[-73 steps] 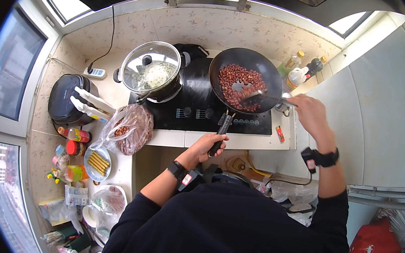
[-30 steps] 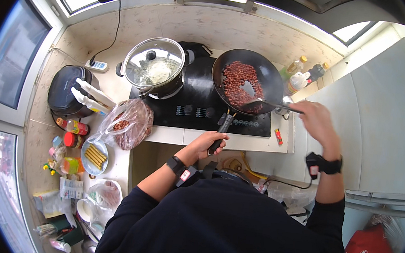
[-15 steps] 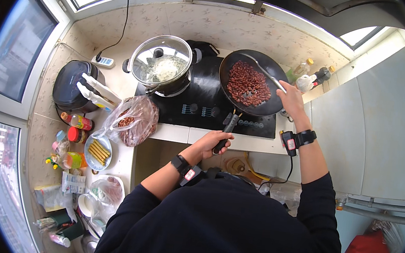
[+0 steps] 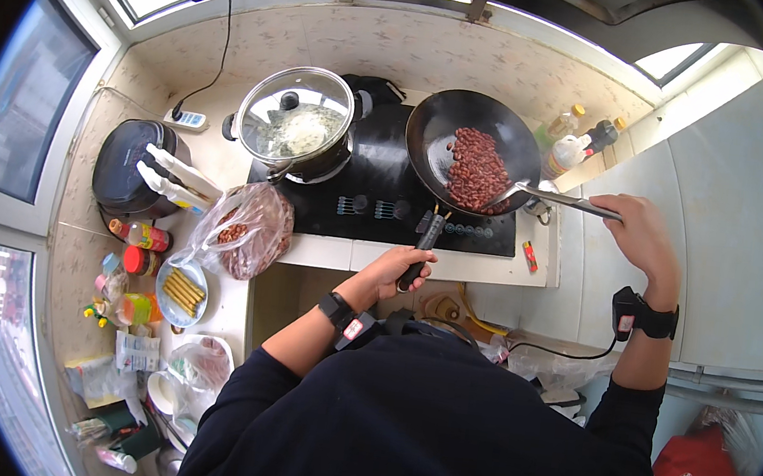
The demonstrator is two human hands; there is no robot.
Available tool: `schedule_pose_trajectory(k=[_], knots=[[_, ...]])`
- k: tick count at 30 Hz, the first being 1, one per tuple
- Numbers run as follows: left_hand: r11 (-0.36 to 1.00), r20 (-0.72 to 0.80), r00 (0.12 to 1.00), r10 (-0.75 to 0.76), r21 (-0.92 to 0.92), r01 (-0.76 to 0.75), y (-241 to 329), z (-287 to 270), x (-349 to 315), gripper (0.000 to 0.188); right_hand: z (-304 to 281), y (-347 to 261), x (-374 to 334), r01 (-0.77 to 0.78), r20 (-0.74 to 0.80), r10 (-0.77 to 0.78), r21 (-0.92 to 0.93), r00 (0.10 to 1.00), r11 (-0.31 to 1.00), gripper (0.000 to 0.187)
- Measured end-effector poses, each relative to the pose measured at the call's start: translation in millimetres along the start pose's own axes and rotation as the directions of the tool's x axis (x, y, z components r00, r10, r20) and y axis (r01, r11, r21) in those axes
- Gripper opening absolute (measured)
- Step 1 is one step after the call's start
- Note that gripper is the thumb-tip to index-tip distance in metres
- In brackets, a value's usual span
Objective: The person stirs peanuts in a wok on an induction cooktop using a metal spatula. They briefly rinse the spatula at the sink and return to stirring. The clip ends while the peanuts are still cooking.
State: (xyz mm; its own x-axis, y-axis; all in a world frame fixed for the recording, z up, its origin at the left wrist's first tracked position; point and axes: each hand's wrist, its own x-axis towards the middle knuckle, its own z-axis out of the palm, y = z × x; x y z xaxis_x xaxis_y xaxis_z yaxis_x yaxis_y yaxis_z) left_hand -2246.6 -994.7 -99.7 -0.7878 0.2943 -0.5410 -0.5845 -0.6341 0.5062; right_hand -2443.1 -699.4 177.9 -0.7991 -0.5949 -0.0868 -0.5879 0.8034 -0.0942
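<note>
A dark wok (image 4: 429,136) sits on the right side of the black stove (image 4: 379,159). Reddish-brown peanuts (image 4: 476,169) lie heaped toward its right and near side. My left hand (image 4: 401,273) is wrapped round the black wok handle (image 4: 429,234). Out past the wok's right rim, my right hand (image 4: 641,230) grips the handle of a metal spatula (image 4: 567,200). The spatula's blade is in the wok at the right edge of the peanuts, partly among them.
A glass-lidded pot (image 4: 294,117) stands on the stove's left side. Left of it are a bag of peanuts (image 4: 257,230), a black appliance (image 4: 133,165) and a plate of yellow sticks (image 4: 180,293). Bottles (image 4: 566,141) stand behind right; a red lighter (image 4: 529,255) lies at the counter's edge.
My right hand has swung right and toward me, bringing the spatula from the wok's far side to its near right. The peanuts have shifted rightward. My left hand stays on the handle.
</note>
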Motion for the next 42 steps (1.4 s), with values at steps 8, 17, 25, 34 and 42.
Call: schedule_pose_trajectory(k=[8, 17, 25, 34, 42], knots=[[1.0, 0.005, 1.0, 0.003, 0.021, -0.003, -1, -1, 2, 0.022, 110, -15, 49, 0.01, -0.155, 0.0, 0.065, 0.988, 0.998, 0.035], [1.0, 0.013, 1.0, 0.027, 0.001, -0.027, -1, -1, 0, 0.023, 103, -25, 56, -0.051, -0.129, 0.054, 0.024, 0.99, 0.998, 0.033], [1.0, 0.02, 1.0, -0.002, 0.016, 0.002, 3, 1, -1, 0.022, 18, -20, 8, 0.051, 0.054, -0.047, -0.065, 0.997, 0.997, 0.029], [1.0, 0.026, 1.0, 0.017, 0.023, -0.018, 3, 3, -3, 0.025, 146, -16, 89, -0.041, -0.284, 0.115, 0.255, 0.952, 0.966, 0.032], [1.0, 0.02, 1.0, 0.017, 0.013, -0.017, 3, 1, -3, 0.025, 47, -26, 22, 0.11, -0.039, -0.107, 0.072, 0.994, 0.991, 0.034]])
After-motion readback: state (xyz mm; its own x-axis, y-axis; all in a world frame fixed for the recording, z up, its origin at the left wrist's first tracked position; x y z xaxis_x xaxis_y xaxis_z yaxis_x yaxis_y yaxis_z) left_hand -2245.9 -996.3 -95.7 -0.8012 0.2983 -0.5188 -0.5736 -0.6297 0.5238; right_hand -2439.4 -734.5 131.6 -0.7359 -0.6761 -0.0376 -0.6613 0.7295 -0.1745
